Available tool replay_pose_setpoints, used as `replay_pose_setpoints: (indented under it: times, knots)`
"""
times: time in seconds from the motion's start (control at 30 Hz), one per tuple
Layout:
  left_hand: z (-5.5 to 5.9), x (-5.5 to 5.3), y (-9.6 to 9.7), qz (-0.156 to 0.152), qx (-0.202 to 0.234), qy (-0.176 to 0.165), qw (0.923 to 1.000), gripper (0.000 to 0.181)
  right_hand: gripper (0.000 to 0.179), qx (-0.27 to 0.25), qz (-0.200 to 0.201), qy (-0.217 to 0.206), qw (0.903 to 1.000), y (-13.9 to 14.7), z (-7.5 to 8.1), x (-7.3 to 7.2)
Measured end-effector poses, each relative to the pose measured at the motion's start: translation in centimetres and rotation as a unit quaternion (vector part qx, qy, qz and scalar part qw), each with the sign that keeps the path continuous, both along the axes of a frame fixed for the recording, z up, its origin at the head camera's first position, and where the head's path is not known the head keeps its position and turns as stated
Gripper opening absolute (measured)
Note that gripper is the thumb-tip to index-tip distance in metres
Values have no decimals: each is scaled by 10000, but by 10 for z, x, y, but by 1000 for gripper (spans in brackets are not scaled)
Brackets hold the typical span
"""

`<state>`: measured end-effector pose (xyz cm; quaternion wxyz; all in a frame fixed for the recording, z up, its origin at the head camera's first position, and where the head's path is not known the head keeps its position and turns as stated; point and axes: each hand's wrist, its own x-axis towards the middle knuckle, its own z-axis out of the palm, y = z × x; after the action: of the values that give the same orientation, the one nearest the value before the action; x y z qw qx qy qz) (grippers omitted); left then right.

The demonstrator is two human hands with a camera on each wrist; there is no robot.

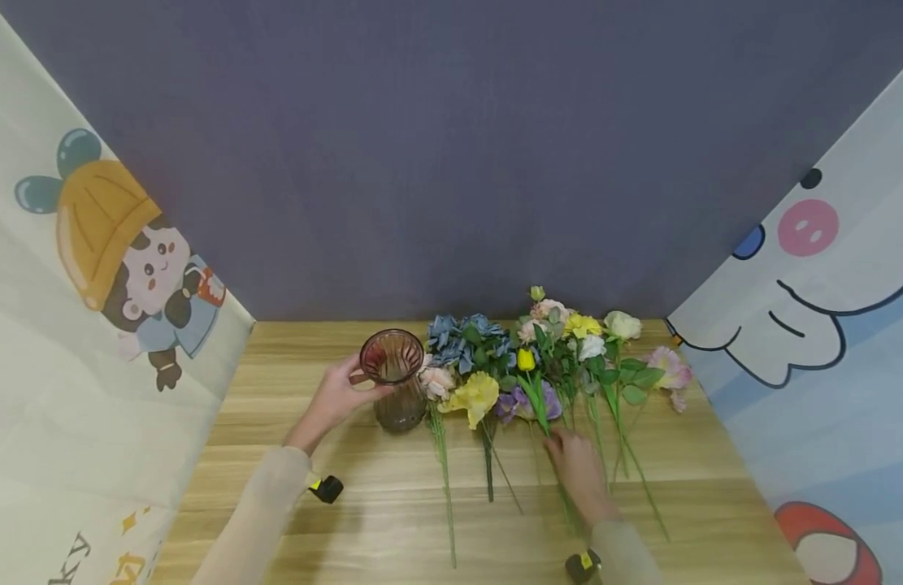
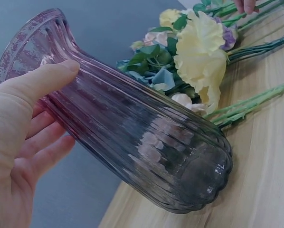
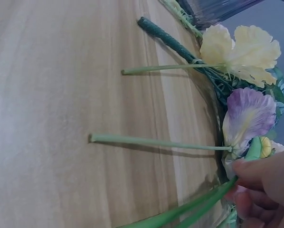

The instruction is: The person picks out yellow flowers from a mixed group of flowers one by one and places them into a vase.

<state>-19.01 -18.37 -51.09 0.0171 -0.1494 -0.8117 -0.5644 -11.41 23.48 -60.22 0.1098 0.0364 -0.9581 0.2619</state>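
My left hand (image 1: 352,394) grips a ribbed glass vase (image 1: 400,406) near its neck, thumb on the near side. In the left wrist view the vase (image 2: 132,128) shades from pink at its flared rim to smoky grey at the base. Flowers behind it show through the glass. Between thumb and fingers, my right hand (image 1: 579,471) pinches the green stem of a yellow tulip (image 1: 526,360). Its green stem (image 3: 199,205) crosses the lower part of the right wrist view. Beside that hand lies a purple flower (image 3: 249,114) with a pale green stem.
Right of the vase, a row of artificial flowers lies with stems toward me: blue flowers (image 1: 469,341), a yellow ruffled flower (image 1: 475,398), a white rose (image 1: 622,325) and a pink flower (image 1: 670,370). A dark wall (image 1: 451,162) stands behind the wooden table (image 1: 275,382).
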Motion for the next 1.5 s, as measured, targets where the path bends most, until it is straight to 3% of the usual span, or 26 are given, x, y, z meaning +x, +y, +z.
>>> replay_pose_setpoints:
  times: [0.3,0.57,0.93,1.13,1.33,1.5]
  knots:
    - [1,-1,2,-13,103,52,9999,61,11,-303,-180,-399,9986,0,5,-6]
    - [0,2,2,82,42,-126,9999,61,13,-575,-294,-665,9957,-1,22,-7]
    - [4,4,4,170,7,-313,9994,62,8,-871,102,542,9947,-11,44,-15]
    - [12,7,6,138,-50,-340,9993,60,12,-1118,37,504,9924,-15,66,-21]
    - [1,3,2,195,50,-325,9993,60,12,-1491,166,648,9866,-21,87,-29]
    - [-1,2,1,101,142,-227,9996,61,15,-1850,158,671,9803,-29,106,-30]
